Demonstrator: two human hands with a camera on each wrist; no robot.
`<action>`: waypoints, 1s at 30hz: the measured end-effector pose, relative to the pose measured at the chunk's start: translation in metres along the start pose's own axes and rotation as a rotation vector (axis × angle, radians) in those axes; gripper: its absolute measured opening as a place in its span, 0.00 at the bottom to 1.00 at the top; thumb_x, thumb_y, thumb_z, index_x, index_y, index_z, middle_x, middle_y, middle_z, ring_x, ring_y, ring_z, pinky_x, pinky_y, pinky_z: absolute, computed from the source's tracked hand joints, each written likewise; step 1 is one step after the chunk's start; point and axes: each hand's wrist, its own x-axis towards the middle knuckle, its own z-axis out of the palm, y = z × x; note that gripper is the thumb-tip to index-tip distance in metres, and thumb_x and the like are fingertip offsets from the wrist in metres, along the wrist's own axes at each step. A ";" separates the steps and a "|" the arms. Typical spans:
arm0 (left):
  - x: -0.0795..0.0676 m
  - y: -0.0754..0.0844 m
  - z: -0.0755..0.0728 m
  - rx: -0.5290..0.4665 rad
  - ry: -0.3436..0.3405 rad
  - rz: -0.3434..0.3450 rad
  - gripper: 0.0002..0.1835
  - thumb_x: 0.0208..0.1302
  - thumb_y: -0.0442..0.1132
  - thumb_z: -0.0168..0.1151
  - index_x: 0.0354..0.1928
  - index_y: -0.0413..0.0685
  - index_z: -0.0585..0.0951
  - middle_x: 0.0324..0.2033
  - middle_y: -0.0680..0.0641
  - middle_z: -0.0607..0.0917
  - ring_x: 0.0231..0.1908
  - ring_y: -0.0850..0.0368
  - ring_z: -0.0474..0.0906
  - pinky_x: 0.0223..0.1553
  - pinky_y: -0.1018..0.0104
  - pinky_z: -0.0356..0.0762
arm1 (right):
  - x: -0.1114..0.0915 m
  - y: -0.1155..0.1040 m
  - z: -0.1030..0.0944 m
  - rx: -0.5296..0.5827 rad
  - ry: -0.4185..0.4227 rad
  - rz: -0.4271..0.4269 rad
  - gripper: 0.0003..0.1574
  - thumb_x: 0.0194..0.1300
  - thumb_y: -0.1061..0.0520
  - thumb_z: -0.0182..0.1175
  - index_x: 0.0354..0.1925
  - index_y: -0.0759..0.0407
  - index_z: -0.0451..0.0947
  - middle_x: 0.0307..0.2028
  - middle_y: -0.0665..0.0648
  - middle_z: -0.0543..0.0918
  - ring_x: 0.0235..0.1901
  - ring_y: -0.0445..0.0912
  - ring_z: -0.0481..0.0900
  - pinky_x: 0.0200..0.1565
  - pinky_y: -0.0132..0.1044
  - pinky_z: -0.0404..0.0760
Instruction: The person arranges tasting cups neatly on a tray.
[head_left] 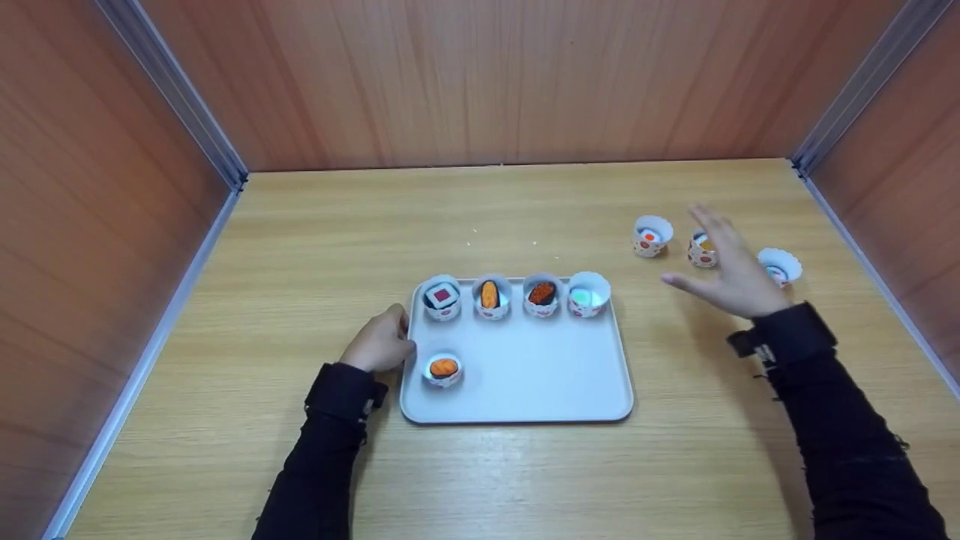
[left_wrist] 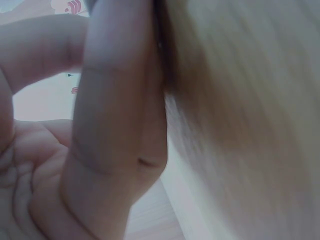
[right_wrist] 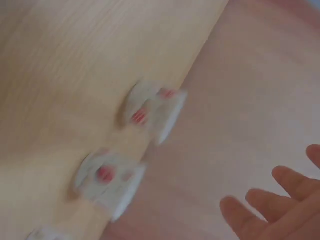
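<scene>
The tray [head_left: 525, 382] lies flat on the table [head_left: 225, 420], pale grey with rounded corners. Taking its middle as the dial, at 10 o'clock a cup [head_left: 442, 312] holds a white block [head_left: 433, 296] with a dark red centre; at 11, a cup [head_left: 493, 312] holds an orange oblong [head_left: 490, 295] with a dark side; at 1, a cup [head_left: 541, 308] holds a red-orange topping [head_left: 542, 293] over something dark; at 2, a cup [head_left: 587, 310] holds a pale mint piece [head_left: 581, 297]. Between 8 and 9, a cup [head_left: 442, 382] holds a ridged orange piece [head_left: 444, 367].

Off the tray, toward 2 o'clock, stand a cup [head_left: 645, 248] with a red-orange dot inside, a cup [head_left: 703, 260] showing yellow, and a cup [head_left: 784, 265], contents hard to tell. The cups are white, reddish-patterned, wavy-rimmed.

The left hand [head_left: 379, 341] grips the tray's edge at 9 o'clock, fingers bent. The right hand [head_left: 735, 279] hangs open and holds nothing, thumb toward 9 o'clock, fingers spread toward 11; the right wrist view shows its fingers apart from the cups. Both arms wear black sleeves [head_left: 847, 450].
</scene>
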 end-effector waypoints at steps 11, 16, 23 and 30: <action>-0.001 0.000 0.000 -0.014 -0.008 -0.023 0.11 0.56 0.28 0.55 0.41 0.38 0.69 0.25 0.48 0.71 0.21 0.56 0.69 0.21 0.68 0.66 | -0.014 0.077 -0.022 -0.116 -0.060 0.327 0.78 0.51 0.26 0.66 0.76 0.40 0.21 0.72 0.59 0.13 0.68 0.67 0.08 0.58 0.81 0.25; -0.002 0.000 0.001 -0.017 -0.007 -0.028 0.11 0.56 0.28 0.55 0.41 0.39 0.69 0.25 0.48 0.71 0.22 0.56 0.70 0.22 0.68 0.66 | -0.008 0.096 -0.022 -0.115 -0.085 0.418 0.83 0.47 0.24 0.66 0.76 0.48 0.20 0.72 0.67 0.14 0.67 0.74 0.14 0.58 0.81 0.32; -0.002 0.000 0.001 -0.026 0.009 -0.017 0.10 0.56 0.28 0.55 0.40 0.40 0.69 0.25 0.48 0.72 0.22 0.55 0.70 0.22 0.68 0.67 | -0.002 0.111 -0.020 -0.121 -0.106 0.506 0.85 0.47 0.27 0.69 0.76 0.59 0.24 0.72 0.79 0.27 0.70 0.78 0.32 0.63 0.76 0.47; -0.002 0.000 0.000 -0.012 0.005 -0.010 0.10 0.56 0.29 0.55 0.41 0.39 0.69 0.25 0.48 0.72 0.22 0.56 0.70 0.21 0.68 0.67 | -0.002 0.113 -0.022 -0.127 -0.081 0.556 0.69 0.56 0.42 0.68 0.76 0.66 0.35 0.69 0.83 0.39 0.66 0.78 0.46 0.64 0.72 0.54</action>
